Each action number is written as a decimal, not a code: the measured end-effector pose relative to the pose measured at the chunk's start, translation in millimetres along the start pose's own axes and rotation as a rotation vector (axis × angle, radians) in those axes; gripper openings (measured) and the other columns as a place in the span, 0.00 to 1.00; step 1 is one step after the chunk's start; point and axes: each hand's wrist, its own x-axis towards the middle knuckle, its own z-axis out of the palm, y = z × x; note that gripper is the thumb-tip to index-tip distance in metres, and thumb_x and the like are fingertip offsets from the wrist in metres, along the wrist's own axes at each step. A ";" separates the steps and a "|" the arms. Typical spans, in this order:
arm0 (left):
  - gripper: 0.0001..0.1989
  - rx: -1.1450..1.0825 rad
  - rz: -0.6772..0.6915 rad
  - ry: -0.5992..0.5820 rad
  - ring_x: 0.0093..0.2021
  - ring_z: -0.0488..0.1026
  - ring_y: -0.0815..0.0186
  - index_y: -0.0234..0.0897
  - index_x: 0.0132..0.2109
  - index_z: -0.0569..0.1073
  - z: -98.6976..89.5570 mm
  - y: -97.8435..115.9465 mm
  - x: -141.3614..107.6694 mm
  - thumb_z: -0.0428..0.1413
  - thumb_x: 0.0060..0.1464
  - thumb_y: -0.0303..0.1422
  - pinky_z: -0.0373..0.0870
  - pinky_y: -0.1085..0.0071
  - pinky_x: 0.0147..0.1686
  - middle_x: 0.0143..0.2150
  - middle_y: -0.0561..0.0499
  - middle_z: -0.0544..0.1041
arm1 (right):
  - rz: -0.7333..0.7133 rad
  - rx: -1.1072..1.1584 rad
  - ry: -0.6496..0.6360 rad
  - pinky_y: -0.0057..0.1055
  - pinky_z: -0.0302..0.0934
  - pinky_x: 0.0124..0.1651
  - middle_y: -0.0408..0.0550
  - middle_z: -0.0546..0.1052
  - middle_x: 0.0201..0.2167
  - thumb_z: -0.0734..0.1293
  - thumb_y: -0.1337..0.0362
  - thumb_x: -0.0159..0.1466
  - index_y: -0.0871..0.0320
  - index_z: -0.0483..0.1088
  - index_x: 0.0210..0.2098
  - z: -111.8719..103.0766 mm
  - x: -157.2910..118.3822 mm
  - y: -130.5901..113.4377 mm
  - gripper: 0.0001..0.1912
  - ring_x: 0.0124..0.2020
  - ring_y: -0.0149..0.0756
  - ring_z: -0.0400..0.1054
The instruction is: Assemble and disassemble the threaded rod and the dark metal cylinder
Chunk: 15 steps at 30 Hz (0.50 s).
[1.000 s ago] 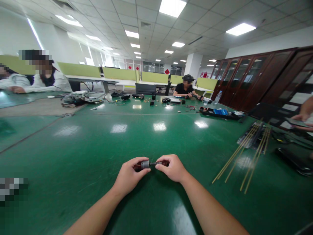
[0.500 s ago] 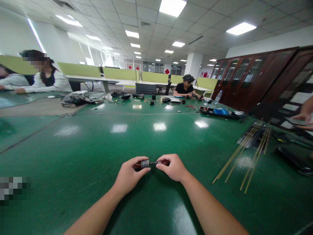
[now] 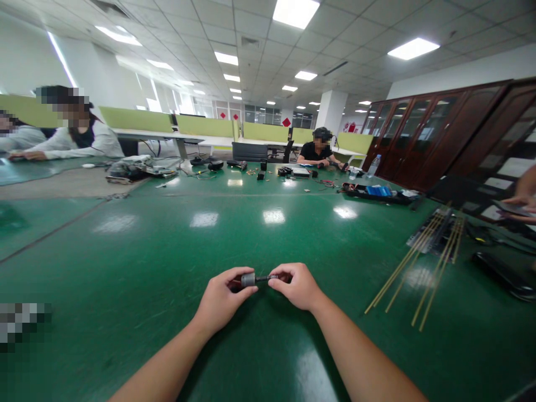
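A short grey metal cylinder [image 3: 248, 280] with a thin dark shaft [image 3: 262, 278] is held level just above the green table [image 3: 268, 240]; its exact kind is unclear. My left hand [image 3: 224, 296] pinches the cylinder between thumb and fingers. The far end of the shaft sits in the closed fingertips of my right hand [image 3: 296, 286], which partly hide it. Between the two hands a short length of shaft shows.
Thin yellowish sticks [image 3: 412, 262] lie to the right, near a black case [image 3: 502, 275]. Farther back are a black tray with blue items [image 3: 379, 191], a bottle [image 3: 374, 166] and a pile of parts [image 3: 129, 167]. Other people sit around the table.
Both of my hands and the cylinder with its shaft stay almost in place. At the left, a seated person's arm has shifted slightly.
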 end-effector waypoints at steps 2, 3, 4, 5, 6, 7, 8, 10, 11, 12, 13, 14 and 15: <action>0.18 -0.008 -0.002 -0.001 0.46 0.76 0.61 0.46 0.50 0.77 -0.2 -0.2 0.1 0.65 0.50 0.38 0.73 0.65 0.49 0.48 0.52 0.79 | 0.001 -0.005 0.004 0.27 0.59 0.31 0.45 0.77 0.27 0.70 0.61 0.59 0.58 0.79 0.36 -0.3 0.3 0.4 0.09 0.27 0.33 0.67; 0.18 -0.012 -0.004 0.000 0.46 0.76 0.61 0.46 0.50 0.77 -0.2 -0.2 0.1 0.65 0.50 0.38 0.73 0.65 0.49 0.48 0.52 0.79 | -0.001 -0.008 0.004 0.27 0.59 0.31 0.45 0.77 0.27 0.70 0.61 0.59 0.58 0.79 0.36 -0.4 0.4 0.5 0.09 0.27 0.33 0.67; 0.18 -0.016 -0.007 0.001 0.46 0.76 0.61 0.46 0.49 0.77 -0.3 0.0 0.1 0.65 0.50 0.38 0.73 0.65 0.49 0.48 0.52 0.79 | -0.003 -0.010 0.004 0.27 0.59 0.31 0.45 0.77 0.27 0.70 0.61 0.59 0.58 0.79 0.36 -0.7 0.5 0.5 0.09 0.27 0.33 0.68; 0.18 -0.017 -0.010 0.001 0.46 0.76 0.61 0.46 0.49 0.77 -0.3 0.2 0.1 0.65 0.50 0.38 0.73 0.65 0.49 0.48 0.52 0.79 | -0.004 -0.013 0.004 0.27 0.59 0.31 0.45 0.77 0.27 0.70 0.61 0.59 0.58 0.79 0.36 -0.9 0.6 0.4 0.09 0.27 0.33 0.68; 0.18 -0.016 -0.011 0.002 0.46 0.76 0.61 0.46 0.49 0.77 -0.4 0.6 0.2 0.65 0.50 0.38 0.73 0.65 0.49 0.48 0.53 0.79 | -0.005 -0.015 0.004 0.28 0.59 0.31 0.45 0.77 0.27 0.70 0.60 0.59 0.58 0.79 0.36 -1.2 0.7 0.3 0.09 0.27 0.33 0.68; 0.18 -0.016 -0.012 0.001 0.46 0.76 0.61 0.46 0.49 0.77 -0.4 1.0 0.3 0.65 0.50 0.38 0.73 0.65 0.49 0.48 0.53 0.79 | -0.005 -0.016 0.004 0.28 0.60 0.31 0.45 0.78 0.27 0.70 0.60 0.59 0.58 0.79 0.36 -1.5 0.7 0.1 0.09 0.27 0.33 0.68; 0.18 -0.016 -0.012 0.001 0.46 0.76 0.61 0.46 0.49 0.77 -0.3 1.5 0.4 0.65 0.50 0.38 0.73 0.65 0.49 0.48 0.53 0.79 | -0.003 -0.017 0.005 0.28 0.60 0.31 0.45 0.78 0.27 0.70 0.60 0.59 0.58 0.79 0.36 -1.7 0.7 -0.1 0.09 0.27 0.33 0.68; 0.18 -0.013 -0.012 0.001 0.46 0.76 0.61 0.45 0.49 0.77 -0.2 2.2 0.6 0.65 0.50 0.38 0.73 0.65 0.49 0.47 0.52 0.79 | 0.000 -0.018 0.006 0.28 0.60 0.31 0.46 0.78 0.27 0.70 0.61 0.59 0.58 0.79 0.36 -2.2 0.7 -0.6 0.09 0.27 0.33 0.68; 0.18 -0.012 -0.012 0.002 0.46 0.76 0.61 0.45 0.49 0.77 -0.1 2.3 0.6 0.65 0.50 0.38 0.73 0.65 0.49 0.47 0.52 0.79 | 0.000 -0.018 0.005 0.28 0.60 0.31 0.46 0.78 0.27 0.70 0.61 0.59 0.58 0.79 0.36 -2.4 0.6 -0.8 0.09 0.27 0.33 0.68; 0.18 -0.010 -0.012 0.002 0.46 0.76 0.61 0.45 0.49 0.77 0.0 2.3 0.5 0.65 0.50 0.38 0.73 0.65 0.49 0.47 0.52 0.79 | 0.000 -0.018 0.004 0.28 0.60 0.31 0.46 0.78 0.27 0.70 0.61 0.59 0.58 0.79 0.36 -2.5 0.5 -1.1 0.09 0.27 0.33 0.68; 0.18 -0.006 -0.014 0.001 0.46 0.76 0.61 0.45 0.49 0.77 0.1 2.2 0.3 0.65 0.50 0.38 0.73 0.64 0.49 0.47 0.52 0.79 | 0.000 -0.016 0.004 0.28 0.60 0.31 0.46 0.78 0.27 0.70 0.61 0.59 0.58 0.79 0.36 -2.6 0.4 -1.3 0.09 0.27 0.33 0.68; 0.18 -0.003 -0.014 -0.001 0.46 0.76 0.61 0.45 0.49 0.77 0.2 1.8 0.1 0.65 0.50 0.38 0.73 0.64 0.49 0.47 0.52 0.79 | 0.000 -0.015 0.005 0.28 0.60 0.32 0.46 0.78 0.27 0.70 0.61 0.59 0.58 0.79 0.36 -2.6 0.3 -1.4 0.09 0.27 0.33 0.68; 0.18 -0.002 -0.015 -0.002 0.45 0.76 0.61 0.45 0.49 0.77 0.4 1.4 -0.2 0.65 0.50 0.38 0.73 0.64 0.49 0.47 0.52 0.79 | 0.000 -0.014 0.006 0.28 0.60 0.32 0.46 0.77 0.26 0.70 0.61 0.59 0.59 0.79 0.36 -2.6 0.3 -1.5 0.09 0.27 0.33 0.68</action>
